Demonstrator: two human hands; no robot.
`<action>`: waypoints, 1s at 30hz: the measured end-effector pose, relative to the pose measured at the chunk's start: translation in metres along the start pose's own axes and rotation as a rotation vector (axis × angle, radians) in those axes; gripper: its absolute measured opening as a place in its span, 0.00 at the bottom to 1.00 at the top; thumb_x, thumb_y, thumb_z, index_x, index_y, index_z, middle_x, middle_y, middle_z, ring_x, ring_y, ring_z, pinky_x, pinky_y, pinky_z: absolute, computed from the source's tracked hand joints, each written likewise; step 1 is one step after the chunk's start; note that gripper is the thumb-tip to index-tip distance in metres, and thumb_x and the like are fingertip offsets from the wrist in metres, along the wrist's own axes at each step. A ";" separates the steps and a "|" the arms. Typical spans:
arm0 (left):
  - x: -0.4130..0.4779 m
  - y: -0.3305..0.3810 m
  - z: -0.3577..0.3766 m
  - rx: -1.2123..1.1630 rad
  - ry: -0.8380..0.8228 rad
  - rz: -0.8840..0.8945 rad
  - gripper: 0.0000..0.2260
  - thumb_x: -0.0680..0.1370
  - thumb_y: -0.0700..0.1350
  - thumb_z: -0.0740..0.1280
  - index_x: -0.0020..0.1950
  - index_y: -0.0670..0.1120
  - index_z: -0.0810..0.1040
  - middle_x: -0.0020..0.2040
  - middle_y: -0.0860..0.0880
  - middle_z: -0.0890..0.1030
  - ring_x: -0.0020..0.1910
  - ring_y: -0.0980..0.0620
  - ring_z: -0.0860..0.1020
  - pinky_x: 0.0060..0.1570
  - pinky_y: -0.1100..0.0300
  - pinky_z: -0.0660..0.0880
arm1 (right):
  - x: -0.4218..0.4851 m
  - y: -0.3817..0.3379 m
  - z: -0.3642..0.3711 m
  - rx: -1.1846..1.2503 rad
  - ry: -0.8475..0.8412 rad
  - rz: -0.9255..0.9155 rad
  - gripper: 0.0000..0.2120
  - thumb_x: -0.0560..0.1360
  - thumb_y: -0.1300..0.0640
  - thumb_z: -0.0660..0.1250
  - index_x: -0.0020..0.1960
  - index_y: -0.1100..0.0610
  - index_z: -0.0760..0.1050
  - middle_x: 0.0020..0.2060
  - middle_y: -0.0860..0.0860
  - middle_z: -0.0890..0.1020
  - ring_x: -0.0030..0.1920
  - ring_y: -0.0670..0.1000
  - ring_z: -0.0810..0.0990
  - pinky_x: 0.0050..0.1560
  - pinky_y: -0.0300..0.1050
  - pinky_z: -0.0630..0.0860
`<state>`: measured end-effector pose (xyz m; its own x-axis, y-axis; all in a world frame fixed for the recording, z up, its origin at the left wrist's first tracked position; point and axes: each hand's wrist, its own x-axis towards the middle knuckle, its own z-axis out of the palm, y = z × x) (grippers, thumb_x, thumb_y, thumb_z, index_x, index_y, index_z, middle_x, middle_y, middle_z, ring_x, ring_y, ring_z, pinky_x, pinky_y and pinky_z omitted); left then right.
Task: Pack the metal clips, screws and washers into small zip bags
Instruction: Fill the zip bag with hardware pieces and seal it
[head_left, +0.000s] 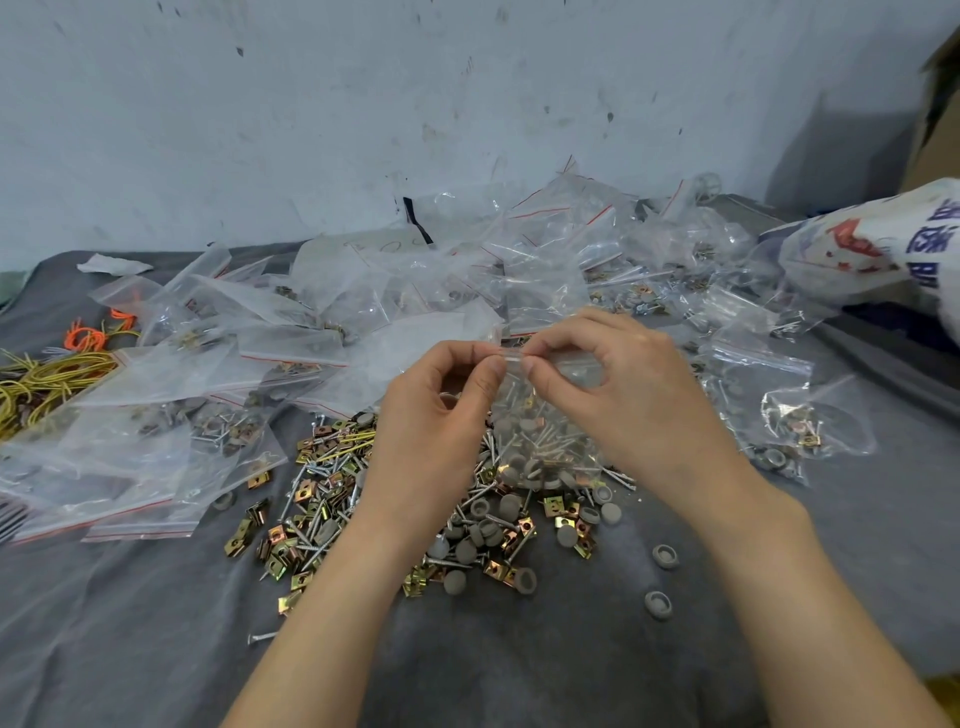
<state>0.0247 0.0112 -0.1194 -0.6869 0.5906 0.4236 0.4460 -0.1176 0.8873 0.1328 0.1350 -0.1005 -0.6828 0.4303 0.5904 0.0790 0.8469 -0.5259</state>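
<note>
A small clear zip bag (524, 410) hangs between my hands above the table, with screws and grey washers inside it. My left hand (441, 415) pinches the bag's top strip at its left end. My right hand (618, 384) pinches the same strip just to the right, fingertips almost meeting. Below them lies a loose heap of brass-coloured metal clips (291, 540), silver screws (317, 478) and grey round washers (483, 525) on the grey cloth (519, 665).
Many clear zip bags with red-lined tops (322, 312) lie piled from left to back right, some filled. Yellow and orange cords (57, 374) lie at the left edge. A printed white sack (872, 244) sits at right. A pale wall stands behind.
</note>
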 end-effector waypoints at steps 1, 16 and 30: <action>0.000 -0.001 0.000 -0.001 0.007 -0.001 0.03 0.80 0.45 0.68 0.48 0.51 0.82 0.41 0.55 0.83 0.40 0.61 0.78 0.41 0.70 0.73 | 0.000 0.001 -0.001 0.011 0.000 0.006 0.04 0.76 0.47 0.70 0.48 0.46 0.82 0.44 0.39 0.81 0.49 0.42 0.79 0.57 0.52 0.76; 0.000 0.000 0.000 -0.053 -0.041 0.011 0.02 0.80 0.45 0.69 0.49 0.50 0.81 0.44 0.54 0.84 0.44 0.59 0.81 0.45 0.68 0.75 | -0.001 0.000 -0.002 0.029 0.000 0.013 0.05 0.76 0.47 0.70 0.47 0.47 0.82 0.44 0.39 0.81 0.49 0.42 0.79 0.55 0.49 0.76; 0.000 -0.005 0.004 0.019 -0.019 0.021 0.04 0.81 0.47 0.66 0.49 0.53 0.80 0.43 0.57 0.83 0.42 0.61 0.79 0.41 0.71 0.72 | -0.001 0.003 0.000 0.047 -0.019 0.029 0.03 0.77 0.49 0.72 0.49 0.47 0.82 0.45 0.39 0.81 0.49 0.41 0.80 0.55 0.47 0.77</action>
<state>0.0243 0.0149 -0.1244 -0.6665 0.6029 0.4386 0.4714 -0.1150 0.8744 0.1338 0.1372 -0.1028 -0.6947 0.4477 0.5630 0.0651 0.8186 -0.5706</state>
